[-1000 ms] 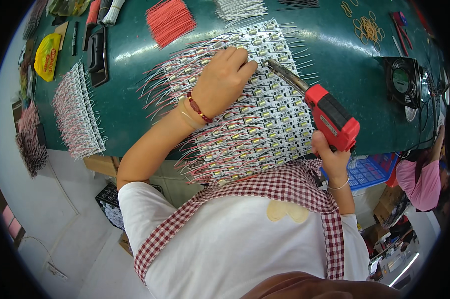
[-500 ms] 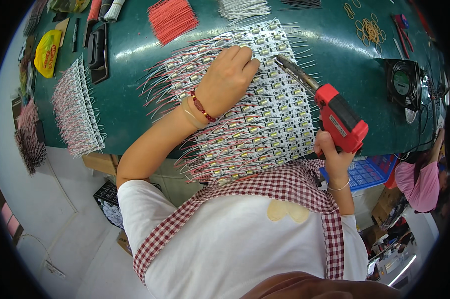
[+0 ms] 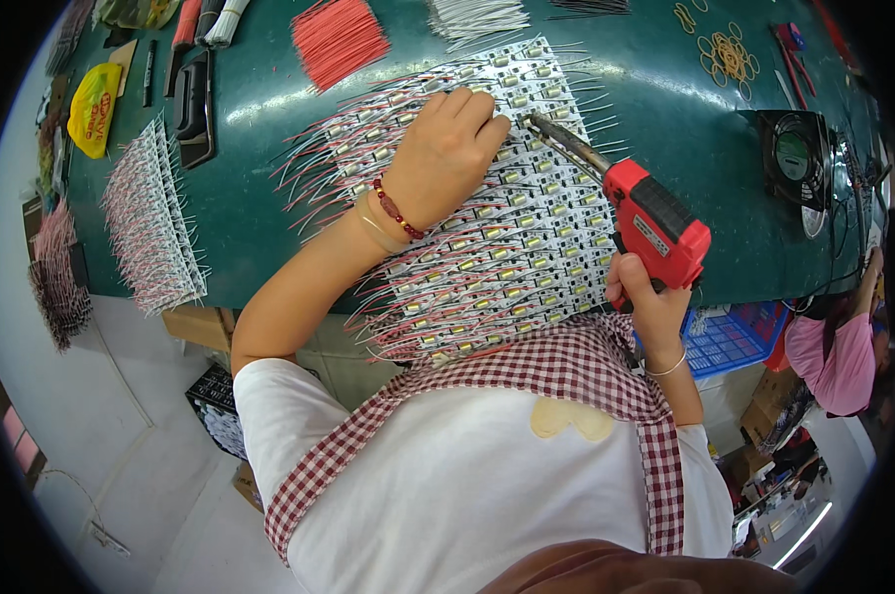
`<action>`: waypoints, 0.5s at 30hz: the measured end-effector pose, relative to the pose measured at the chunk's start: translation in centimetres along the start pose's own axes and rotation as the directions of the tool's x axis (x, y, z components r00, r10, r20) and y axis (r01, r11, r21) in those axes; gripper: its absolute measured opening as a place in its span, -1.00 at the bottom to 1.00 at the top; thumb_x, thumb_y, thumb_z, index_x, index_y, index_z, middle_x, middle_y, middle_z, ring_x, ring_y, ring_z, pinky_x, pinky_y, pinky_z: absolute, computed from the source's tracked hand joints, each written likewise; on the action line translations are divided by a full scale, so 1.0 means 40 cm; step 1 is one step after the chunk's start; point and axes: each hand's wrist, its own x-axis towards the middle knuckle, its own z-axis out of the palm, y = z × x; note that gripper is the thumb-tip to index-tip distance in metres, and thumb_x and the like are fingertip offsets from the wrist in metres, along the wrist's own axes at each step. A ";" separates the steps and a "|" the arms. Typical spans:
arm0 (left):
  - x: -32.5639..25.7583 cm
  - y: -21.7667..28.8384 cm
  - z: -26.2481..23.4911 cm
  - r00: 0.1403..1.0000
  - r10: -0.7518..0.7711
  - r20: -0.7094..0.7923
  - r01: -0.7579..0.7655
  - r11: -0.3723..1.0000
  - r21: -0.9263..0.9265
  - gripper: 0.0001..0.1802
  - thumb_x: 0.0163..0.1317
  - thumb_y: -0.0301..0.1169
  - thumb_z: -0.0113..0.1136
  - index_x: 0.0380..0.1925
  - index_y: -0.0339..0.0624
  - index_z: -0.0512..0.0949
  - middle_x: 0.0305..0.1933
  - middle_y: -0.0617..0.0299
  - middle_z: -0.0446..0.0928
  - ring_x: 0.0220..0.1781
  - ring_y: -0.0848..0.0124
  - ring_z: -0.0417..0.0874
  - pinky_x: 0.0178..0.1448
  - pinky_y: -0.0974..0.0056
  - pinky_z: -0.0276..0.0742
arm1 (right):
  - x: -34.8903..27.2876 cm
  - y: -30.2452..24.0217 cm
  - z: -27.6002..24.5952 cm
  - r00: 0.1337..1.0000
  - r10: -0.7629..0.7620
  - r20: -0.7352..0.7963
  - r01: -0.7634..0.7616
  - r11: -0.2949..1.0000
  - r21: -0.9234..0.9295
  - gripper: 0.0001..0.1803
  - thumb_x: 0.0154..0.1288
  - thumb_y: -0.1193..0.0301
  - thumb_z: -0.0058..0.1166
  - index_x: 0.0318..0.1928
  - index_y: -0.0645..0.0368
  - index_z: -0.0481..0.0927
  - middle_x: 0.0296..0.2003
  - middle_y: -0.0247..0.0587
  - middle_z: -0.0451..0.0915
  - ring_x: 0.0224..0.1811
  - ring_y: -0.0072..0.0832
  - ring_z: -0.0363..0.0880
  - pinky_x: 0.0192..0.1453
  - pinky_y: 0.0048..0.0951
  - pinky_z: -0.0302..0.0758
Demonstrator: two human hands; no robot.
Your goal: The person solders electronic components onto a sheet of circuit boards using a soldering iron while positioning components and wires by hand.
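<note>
A large white panel of small LED boards (image 3: 527, 238) with red and white wires sticking out of its sides lies on the green table (image 3: 269, 109). My left hand (image 3: 447, 153) rests fingers-down on the panel's upper part, pressing on it. My right hand (image 3: 646, 297) grips the handle of a red soldering gun (image 3: 655, 223) at the table's near edge. The gun's metal tip (image 3: 542, 124) points up-left and sits on the panel just right of my left fingertips.
A bundle of red wires (image 3: 337, 38) and a bundle of white wires (image 3: 477, 15) lie at the far side. Another wired panel (image 3: 150, 228) hangs over the left edge. A small black fan (image 3: 794, 158) stands right. Another person in pink (image 3: 844, 346) is at the right.
The soldering gun has swung up-left so its tip now meets the panel beside my left fingertips. My left hand has stayed on the panel.
</note>
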 end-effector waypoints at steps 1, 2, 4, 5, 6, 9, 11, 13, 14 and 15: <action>-0.001 0.000 0.001 1.000 -0.001 -0.001 0.001 1.000 0.001 -0.79 -0.07 -0.60 0.09 -0.35 -0.26 0.53 -0.38 0.15 0.36 -0.30 0.21 0.43 -0.15 0.20 0.39 | 0.000 0.000 0.002 1.000 -0.016 0.006 0.016 1.000 -0.016 -0.82 0.30 0.42 0.07 -0.34 0.33 0.52 -0.59 -0.28 0.52 -0.63 -0.62 0.46 -0.53 -0.60 0.40; -0.002 0.000 0.002 1.000 -0.010 0.006 0.010 1.000 -0.018 -0.78 -0.08 -0.60 0.09 -0.34 -0.26 0.53 -0.38 0.14 0.37 -0.29 0.20 0.43 -0.15 0.20 0.40 | 0.001 -0.001 0.002 1.000 -0.016 0.010 0.017 1.000 -0.016 -0.82 0.30 0.42 0.07 -0.34 0.33 0.52 -0.59 -0.28 0.52 -0.63 -0.62 0.46 -0.53 -0.60 0.40; -0.003 -0.001 0.004 1.000 -0.019 0.010 0.019 0.999 -0.036 -0.78 -0.08 -0.61 0.09 -0.34 -0.26 0.53 -0.37 0.13 0.37 -0.28 0.20 0.44 -0.16 0.21 0.40 | 0.000 -0.002 0.004 1.000 0.014 -0.018 -0.015 0.999 -0.043 -0.78 0.31 0.43 0.05 -0.47 0.28 0.51 -0.60 -0.30 0.51 -0.63 -0.62 0.46 -0.54 -0.60 0.39; -0.003 -0.001 0.004 1.000 -0.017 0.014 0.017 0.999 -0.035 -0.77 -0.09 -0.61 0.09 -0.34 -0.27 0.52 -0.37 0.13 0.37 -0.28 0.20 0.44 -0.16 0.21 0.41 | 0.000 -0.002 0.004 1.000 0.007 -0.015 -0.007 0.999 -0.043 -0.78 0.31 0.43 0.05 -0.47 0.28 0.51 -0.60 -0.30 0.51 -0.63 -0.62 0.46 -0.54 -0.60 0.39; -0.003 -0.001 0.005 1.000 -0.014 0.018 0.015 0.999 -0.035 -0.77 -0.09 -0.61 0.09 -0.34 -0.27 0.52 -0.37 0.12 0.37 -0.28 0.19 0.44 -0.15 0.21 0.41 | 0.000 -0.001 0.004 1.000 0.008 -0.008 -0.008 0.998 -0.056 -0.78 0.31 0.43 0.05 -0.48 0.28 0.51 -0.60 -0.30 0.51 -0.63 -0.62 0.46 -0.54 -0.60 0.39; -0.002 0.001 0.005 1.000 -0.009 0.003 0.009 0.999 -0.035 -0.77 -0.09 -0.61 0.08 -0.34 -0.28 0.52 -0.38 0.12 0.37 -0.28 0.19 0.44 -0.15 0.21 0.42 | -0.001 0.002 0.005 1.000 0.002 -0.012 -0.003 0.998 -0.055 -0.80 0.31 0.42 0.06 -0.41 0.30 0.52 -0.61 -0.29 0.51 -0.64 -0.62 0.46 -0.55 -0.59 0.38; -0.002 0.001 0.005 1.000 -0.007 0.005 0.007 0.999 -0.032 -0.77 -0.09 -0.61 0.09 -0.34 -0.28 0.52 -0.38 0.12 0.37 -0.28 0.19 0.44 -0.14 0.21 0.42 | -0.005 0.003 0.002 1.000 -0.005 -0.024 0.004 0.999 -0.041 -0.81 0.30 0.40 0.08 -0.33 0.32 0.53 -0.60 -0.28 0.51 -0.64 -0.62 0.45 -0.55 -0.59 0.38; -0.003 0.001 0.005 1.000 -0.004 0.007 0.004 1.000 -0.028 -0.77 -0.09 -0.61 0.09 -0.34 -0.28 0.52 -0.37 0.13 0.37 -0.27 0.19 0.44 -0.14 0.21 0.42 | -0.014 -0.002 -0.009 0.990 -0.020 -0.140 0.034 0.995 0.094 -0.70 0.30 0.36 0.08 -0.12 0.39 0.48 -0.61 -0.22 0.50 -0.67 -0.60 0.42 -0.57 -0.58 0.37; -0.003 0.000 0.005 1.000 -0.009 0.017 0.009 1.000 -0.023 -0.78 -0.08 -0.60 0.09 -0.34 -0.27 0.52 -0.37 0.13 0.37 -0.27 0.20 0.45 -0.15 0.21 0.42 | -0.012 -0.008 -0.025 0.989 -0.104 -0.107 0.115 0.988 0.101 -0.55 0.33 0.30 0.05 0.04 0.44 0.37 -0.60 -0.19 0.47 -0.69 -0.59 0.38 -0.60 -0.57 0.35; -0.002 0.000 0.005 1.000 -0.009 0.025 0.010 1.000 -0.018 -0.79 -0.08 -0.59 0.08 -0.35 -0.27 0.52 -0.37 0.13 0.37 -0.27 0.20 0.45 -0.16 0.21 0.42 | -0.013 -0.014 -0.040 0.988 -0.108 -0.112 0.119 0.988 0.101 -0.55 0.33 0.30 0.05 0.04 0.44 0.37 -0.60 -0.19 0.47 -0.69 -0.59 0.38 -0.60 -0.57 0.35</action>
